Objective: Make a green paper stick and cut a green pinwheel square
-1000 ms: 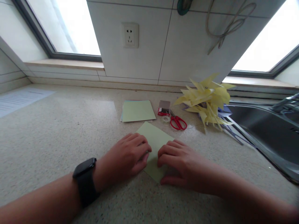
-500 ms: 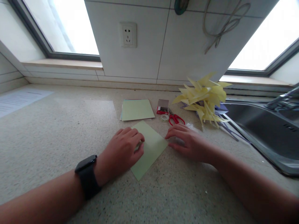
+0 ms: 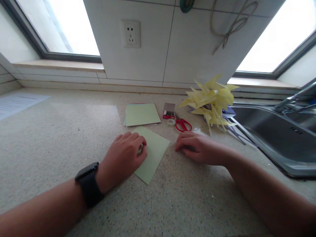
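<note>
Currently my left hand (image 3: 124, 156) half-curling on green sheet (image 3: 156, 148), grip unclear; right hand (image 3: 196, 147) gaping slightly, seemingly empty; sheet looking uncut.

Counter (image 3: 54, 148) and wall (image 3: 148, 62) between two windows, in daylight.
The wall was pale, divided by thin dark joint lines, and stood behind the speckled counter. A socket (image 3: 130, 33) was mounted on it; a tied cord (image 3: 227, 34) hung farther right. The left window (image 3: 64, 23) and the right window (image 3: 269, 39) had dark frames and showed bright white. A steel sink (image 3: 276, 141) with a metal tap (image 3: 288, 101) was set in at the right.
</note>
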A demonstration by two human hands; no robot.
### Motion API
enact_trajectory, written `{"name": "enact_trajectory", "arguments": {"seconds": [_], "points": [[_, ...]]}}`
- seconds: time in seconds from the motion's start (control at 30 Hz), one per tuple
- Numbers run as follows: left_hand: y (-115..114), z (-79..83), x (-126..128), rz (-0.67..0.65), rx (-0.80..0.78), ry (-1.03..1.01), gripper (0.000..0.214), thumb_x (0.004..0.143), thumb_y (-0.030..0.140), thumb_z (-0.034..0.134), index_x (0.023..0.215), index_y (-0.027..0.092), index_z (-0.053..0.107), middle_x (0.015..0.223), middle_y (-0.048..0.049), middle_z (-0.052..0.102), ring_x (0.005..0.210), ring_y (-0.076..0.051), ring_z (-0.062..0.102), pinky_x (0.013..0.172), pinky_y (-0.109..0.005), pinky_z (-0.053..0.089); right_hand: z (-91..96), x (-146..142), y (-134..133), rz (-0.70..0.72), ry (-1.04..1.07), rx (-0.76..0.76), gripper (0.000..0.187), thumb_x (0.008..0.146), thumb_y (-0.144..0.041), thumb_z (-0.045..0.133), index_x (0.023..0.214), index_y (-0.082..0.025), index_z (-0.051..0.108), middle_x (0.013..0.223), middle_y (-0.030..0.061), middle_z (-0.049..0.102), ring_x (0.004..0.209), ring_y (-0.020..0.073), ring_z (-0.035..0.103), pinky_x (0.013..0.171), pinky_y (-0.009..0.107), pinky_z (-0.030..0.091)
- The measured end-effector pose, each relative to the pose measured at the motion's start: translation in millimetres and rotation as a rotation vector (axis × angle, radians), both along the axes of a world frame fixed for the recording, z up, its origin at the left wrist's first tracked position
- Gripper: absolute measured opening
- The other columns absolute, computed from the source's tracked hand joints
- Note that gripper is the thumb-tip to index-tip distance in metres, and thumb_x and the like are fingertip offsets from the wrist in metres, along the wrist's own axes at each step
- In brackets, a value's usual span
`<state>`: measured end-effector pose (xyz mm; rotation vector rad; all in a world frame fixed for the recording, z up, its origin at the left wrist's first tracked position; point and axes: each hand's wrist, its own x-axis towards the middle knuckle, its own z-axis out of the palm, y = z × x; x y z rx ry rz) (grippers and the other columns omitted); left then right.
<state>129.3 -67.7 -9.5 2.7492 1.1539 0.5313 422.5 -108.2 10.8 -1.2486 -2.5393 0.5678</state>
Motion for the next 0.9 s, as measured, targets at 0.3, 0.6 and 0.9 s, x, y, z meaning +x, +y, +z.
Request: {"name": "enact_trajectory", "arguments": {"seconds": [0.3,0.6,0.9], "points": [[1.0,-1.8,-1.5,-0.027,-0.009,-0.028,0.010,0.092,0.022,0.055,0.093,0.020,0.065,0.091,-0.0061,0.066,0.090,-0.025,0.058,0.086,-0.043,0.046,11.5,-4.1,-6.1,0.107,0.008,-0.091,0.012,0.086,-0.015,0.067,0.093,-0.023,0.074,0.093,0.0022,0.068,0.090,0.0174,0.063,0.085,0.032,0.048],[0.5,-1.7,-0.6,-0.016,-0.026,0.001,0.012,0.094,0.023,0.053,0.095,0.019,0.065,0.093,-0.0061,0.065,0.092,-0.026,0.058,0.088,-0.044,0.045,8.3,-5.5,-5.4,0.163,0.025,-0.130,0.008,0.089,-0.020,0.070,0.090,-0.023,0.078,0.093,0.0020,0.068,0.089,0.0162,0.062,0.083,0.031,0.046],[-1.1,0.8,-1.4,-0.017,-0.034,0.010,0.013,0.094,0.023,0.053,0.096,0.019,0.065,0.094,-0.0061,0.065,0.094,-0.027,0.058,0.088,-0.045,0.044,6.1,-4.9,-5.9,0.052,0.065,-0.138,0.005,0.088,-0.017,0.065,0.088,-0.018,0.069,0.090,0.0031,0.066,0.081,0.0154,0.060,0.075,0.029,0.047]]}}
